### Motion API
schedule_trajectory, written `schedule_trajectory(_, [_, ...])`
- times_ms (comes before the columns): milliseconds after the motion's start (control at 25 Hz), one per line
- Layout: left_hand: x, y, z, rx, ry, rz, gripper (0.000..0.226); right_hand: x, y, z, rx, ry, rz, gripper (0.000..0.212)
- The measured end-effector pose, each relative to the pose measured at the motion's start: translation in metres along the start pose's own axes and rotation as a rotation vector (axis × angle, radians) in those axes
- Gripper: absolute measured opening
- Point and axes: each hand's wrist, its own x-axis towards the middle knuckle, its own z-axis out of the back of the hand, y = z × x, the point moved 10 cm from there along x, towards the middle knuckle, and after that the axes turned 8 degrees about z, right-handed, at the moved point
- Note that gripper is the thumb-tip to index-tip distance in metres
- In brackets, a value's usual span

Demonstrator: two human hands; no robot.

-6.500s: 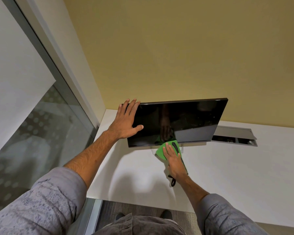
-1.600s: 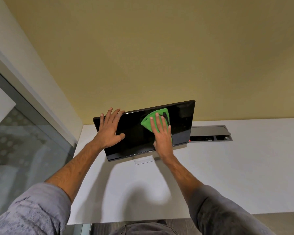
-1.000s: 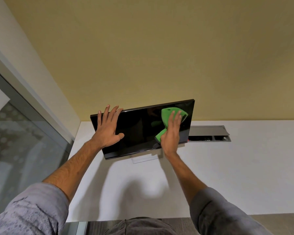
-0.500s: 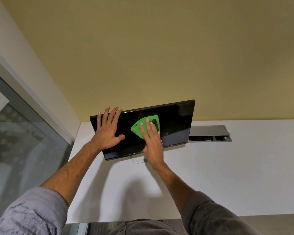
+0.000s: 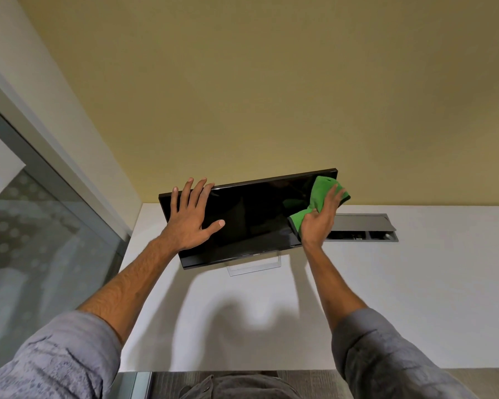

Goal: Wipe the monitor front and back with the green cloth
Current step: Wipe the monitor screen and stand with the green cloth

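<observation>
Two grips on the monitor: left grip released, splayed flat, likely bracing against the push; right grip grasps the green cloth, pressed to the monitor edge beneath it.

monitor back out of view; bezel logo too small to read; green cloth and right hand cover its right edge; stand mostly hidden.

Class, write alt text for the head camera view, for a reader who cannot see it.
A person's right hand holds a green cloth against the right edge of a black monitor, while the left hand lies flat on the screen's left part. The monitor stands on a white desk before a yellow wall.
</observation>
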Motion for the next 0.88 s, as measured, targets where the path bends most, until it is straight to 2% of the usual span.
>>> schedule_trajectory(120, [0.0,-0.001,0.0,0.008,0.005,0.001,0.102,-0.019,0.02,-0.014,-0.048,-0.001,-0.01,0.095])
schedule_trajectory(200, [0.0,-0.001,0.0,0.014,0.011,0.005,0.102,-0.047,0.046,-0.033,-0.065,0.079,0.045,0.093])
schedule_trajectory(280, [0.0,0.001,-0.001,0.017,0.018,0.008,0.103,-0.083,0.079,-0.055,-0.102,0.247,0.171,0.096])
schedule_trajectory(400, [-0.001,0.001,0.0,0.012,0.015,0.001,0.104,-0.142,0.111,-0.091,-0.192,0.562,0.447,0.113])
schedule_trajectory(520, [-0.002,0.0,0.0,0.024,0.003,-0.008,0.106,-0.164,0.106,-0.101,-0.284,0.698,0.575,0.124])
schedule_trajectory(600, [-0.002,0.0,0.0,0.024,0.002,-0.011,0.106,-0.151,0.093,-0.094,-0.29,0.659,0.512,0.125])
schedule_trajectory(720, [0.0,0.0,-0.001,0.028,0.029,-0.003,0.105,-0.116,0.07,-0.072,-0.212,0.498,0.337,0.124])
schedule_trajectory(880, [0.002,0.003,-0.001,-0.004,0.068,0.005,0.103,-0.068,0.043,-0.035,-0.098,0.255,0.209,0.11])
